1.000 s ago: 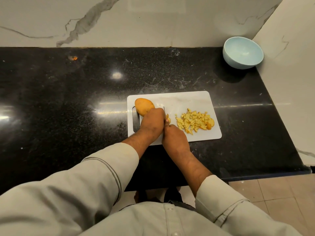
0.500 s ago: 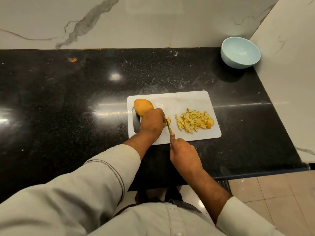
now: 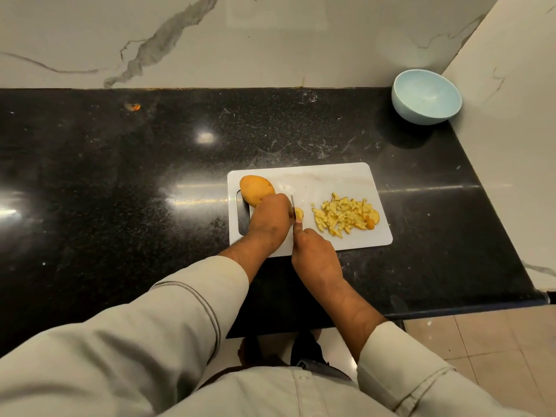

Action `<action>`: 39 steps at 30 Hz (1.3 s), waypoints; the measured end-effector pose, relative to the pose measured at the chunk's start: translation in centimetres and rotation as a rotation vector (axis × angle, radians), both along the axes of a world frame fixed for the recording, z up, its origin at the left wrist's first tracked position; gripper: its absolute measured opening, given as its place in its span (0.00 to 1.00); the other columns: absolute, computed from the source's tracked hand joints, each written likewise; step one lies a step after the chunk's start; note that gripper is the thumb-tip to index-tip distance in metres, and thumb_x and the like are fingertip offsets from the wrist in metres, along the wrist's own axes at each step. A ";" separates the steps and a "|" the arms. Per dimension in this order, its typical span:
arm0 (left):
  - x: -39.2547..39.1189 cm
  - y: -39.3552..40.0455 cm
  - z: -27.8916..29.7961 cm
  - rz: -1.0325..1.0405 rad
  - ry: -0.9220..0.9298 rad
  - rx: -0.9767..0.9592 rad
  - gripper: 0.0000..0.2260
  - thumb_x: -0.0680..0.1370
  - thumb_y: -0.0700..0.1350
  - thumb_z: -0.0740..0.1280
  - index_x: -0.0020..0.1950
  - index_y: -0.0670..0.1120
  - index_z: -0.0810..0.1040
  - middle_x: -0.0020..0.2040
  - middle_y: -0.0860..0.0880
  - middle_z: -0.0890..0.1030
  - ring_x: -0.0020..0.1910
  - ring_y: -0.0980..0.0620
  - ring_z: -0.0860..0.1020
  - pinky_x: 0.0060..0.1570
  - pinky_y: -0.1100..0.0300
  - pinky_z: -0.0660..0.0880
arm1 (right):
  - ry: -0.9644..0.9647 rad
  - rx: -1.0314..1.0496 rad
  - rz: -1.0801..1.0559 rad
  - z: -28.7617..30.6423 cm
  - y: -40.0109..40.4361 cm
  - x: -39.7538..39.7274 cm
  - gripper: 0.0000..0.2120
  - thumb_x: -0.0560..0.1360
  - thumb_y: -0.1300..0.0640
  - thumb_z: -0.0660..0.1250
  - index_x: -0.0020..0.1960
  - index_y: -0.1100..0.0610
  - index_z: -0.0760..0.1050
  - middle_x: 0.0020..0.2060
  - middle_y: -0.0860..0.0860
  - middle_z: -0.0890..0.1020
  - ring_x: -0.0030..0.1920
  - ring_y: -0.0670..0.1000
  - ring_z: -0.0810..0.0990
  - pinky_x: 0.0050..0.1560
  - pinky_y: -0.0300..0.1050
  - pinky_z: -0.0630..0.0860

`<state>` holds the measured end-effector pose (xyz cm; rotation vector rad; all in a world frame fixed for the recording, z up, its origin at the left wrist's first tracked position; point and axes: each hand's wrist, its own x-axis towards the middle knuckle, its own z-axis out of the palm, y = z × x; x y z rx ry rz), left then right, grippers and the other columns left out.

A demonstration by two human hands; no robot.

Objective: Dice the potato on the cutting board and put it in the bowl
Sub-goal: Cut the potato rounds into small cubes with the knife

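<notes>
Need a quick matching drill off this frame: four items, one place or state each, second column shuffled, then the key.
Things:
1. bowl
2. potato
3. diced pieces
4. knife

Place or state:
A. heaped on the right part of the cutting board
B. held down by the left hand
C. empty, in the far right corner of the counter
D. gripped by the right hand, blade beside a cut slice

Pairs: 1-C, 2-B, 3-A, 4-D
</notes>
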<state>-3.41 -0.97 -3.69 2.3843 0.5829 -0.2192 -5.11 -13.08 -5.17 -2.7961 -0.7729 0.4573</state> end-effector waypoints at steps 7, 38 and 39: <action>0.5 0.2 -0.1 -0.011 0.017 0.013 0.06 0.76 0.38 0.66 0.45 0.40 0.82 0.44 0.41 0.82 0.44 0.43 0.80 0.42 0.56 0.75 | 0.000 -0.010 0.022 -0.5 0.8 1.1 0.28 0.80 0.62 0.53 0.78 0.61 0.50 0.52 0.58 0.77 0.48 0.60 0.78 0.40 0.49 0.68; 0.3 0.0 -0.5 -0.109 -0.088 0.145 0.22 0.73 0.51 0.73 0.64 0.46 0.75 0.59 0.46 0.75 0.56 0.46 0.75 0.48 0.56 0.71 | -0.018 -0.015 -0.089 1.5 -4.3 -1.6 0.25 0.82 0.55 0.55 0.78 0.52 0.54 0.49 0.51 0.75 0.43 0.50 0.78 0.41 0.46 0.78; 0.6 0.0 -0.3 -0.142 -0.065 0.148 0.24 0.72 0.51 0.74 0.66 0.47 0.74 0.60 0.46 0.74 0.57 0.46 0.75 0.49 0.56 0.72 | -0.003 -0.006 -0.085 1.4 -4.5 -1.5 0.25 0.82 0.55 0.55 0.78 0.52 0.54 0.49 0.51 0.75 0.43 0.50 0.78 0.42 0.46 0.78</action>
